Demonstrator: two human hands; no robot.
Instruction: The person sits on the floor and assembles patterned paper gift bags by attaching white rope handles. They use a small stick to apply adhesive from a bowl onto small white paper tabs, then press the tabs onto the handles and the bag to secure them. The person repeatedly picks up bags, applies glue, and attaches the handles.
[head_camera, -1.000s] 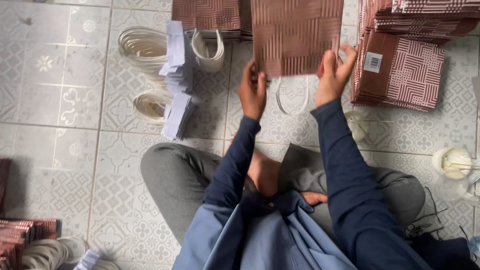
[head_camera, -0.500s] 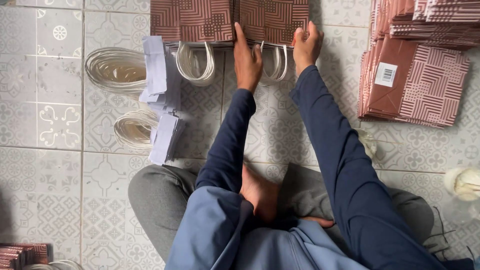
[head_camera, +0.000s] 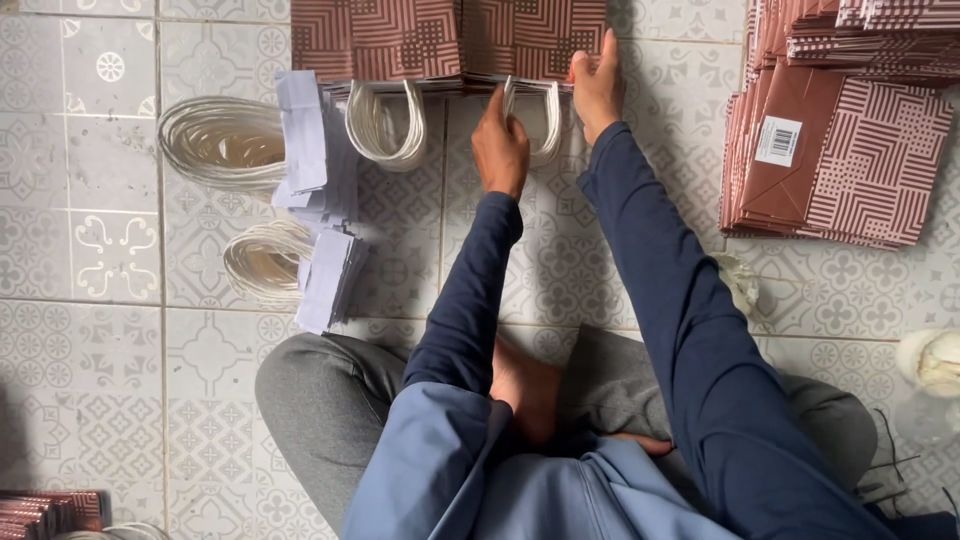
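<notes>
I sit cross-legged on a patterned tile floor. Ahead of me lie two stacks of flat maroon patterned paper bags: one (head_camera: 375, 40) on the left and one (head_camera: 535, 35) on the right, each with white rope handles hanging toward me. My left hand (head_camera: 500, 145) pinches the white handles (head_camera: 545, 120) of the right stack. Fingers apart, my right hand (head_camera: 597, 85) rests on that stack's lower right corner.
A big pile of flat maroon bags (head_camera: 840, 140) lies at the right. At the left are two bundles of white handles (head_camera: 215, 140) (head_camera: 265, 262) clamped in pale paper strips (head_camera: 315, 180). More bags (head_camera: 50, 512) show at bottom left, and a white cord roll (head_camera: 932, 360) sits at the right edge.
A second ago both hands held one bag up in front of me. They laid it flat on the right stack; my left hand then slid down to its handles.
</notes>
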